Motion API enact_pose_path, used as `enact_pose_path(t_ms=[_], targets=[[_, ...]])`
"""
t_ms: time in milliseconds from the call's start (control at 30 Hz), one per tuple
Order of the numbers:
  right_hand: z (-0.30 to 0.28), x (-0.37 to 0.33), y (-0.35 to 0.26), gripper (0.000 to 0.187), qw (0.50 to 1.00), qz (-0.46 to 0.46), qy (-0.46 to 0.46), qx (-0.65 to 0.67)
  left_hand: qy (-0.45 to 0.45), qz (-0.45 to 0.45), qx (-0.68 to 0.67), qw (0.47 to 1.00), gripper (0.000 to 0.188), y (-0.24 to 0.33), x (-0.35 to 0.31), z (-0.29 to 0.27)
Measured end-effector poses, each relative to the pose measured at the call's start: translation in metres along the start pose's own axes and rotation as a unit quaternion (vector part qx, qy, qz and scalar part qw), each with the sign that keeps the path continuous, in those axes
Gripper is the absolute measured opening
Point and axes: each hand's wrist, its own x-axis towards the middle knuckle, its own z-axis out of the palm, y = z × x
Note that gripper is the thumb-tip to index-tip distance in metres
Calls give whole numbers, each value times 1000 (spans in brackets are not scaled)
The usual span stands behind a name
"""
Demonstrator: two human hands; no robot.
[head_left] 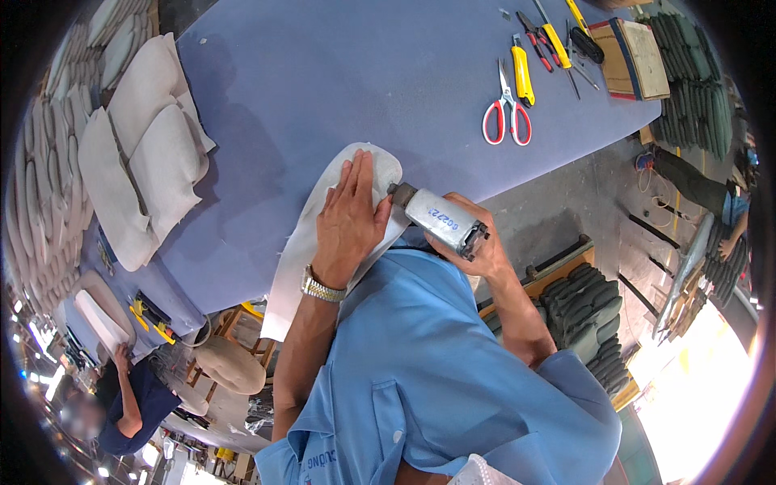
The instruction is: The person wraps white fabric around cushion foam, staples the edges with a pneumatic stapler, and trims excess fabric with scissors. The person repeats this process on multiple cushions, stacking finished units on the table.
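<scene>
Both busy: left hand (pixel 349 212) lies flat, fingers spread, on white fabric piece (pixel 323 218); right hand (pixel 473 242) grips a grey power tool (pixel 440 220).

On the blue-covered counter (pixel 323 65) we list: red-handled scissors (pixel 507 113) toward one o'clock; just right of them a yellow utility knife (pixel 522 74); further toward one o'clock, red-handled pliers (pixel 535 29), a yellow-handled screwdriver (pixel 556 40) and a brown cardboard box (pixel 630 56). At ten o'clock we note pale cushion pieces (pixel 145 153) lying overlapped on the counter. At three o'clock, dark green pad stacks (pixel 699 89); at four o'clock, more dark pads (pixel 586 311) in a wooden crate. At eight o'clock, a co-worker in dark blue (pixel 129 404).
</scene>
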Motion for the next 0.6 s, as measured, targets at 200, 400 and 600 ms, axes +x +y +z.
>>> enact_pose_path(t_ms=[200, 400, 600], targets=[[-3, 8, 5, 34, 999, 10, -35, -9, -15, -16, -35, 999, 78, -1, 1, -2], [-10, 20, 1, 46, 997, -2, -65, -37, -53, -15, -63, 997, 78, 0, 4, -9], [-10, 18, -6, 52, 994, 63, -82, -35, -72, -20, -88, 993, 81, 2, 8, -14]])
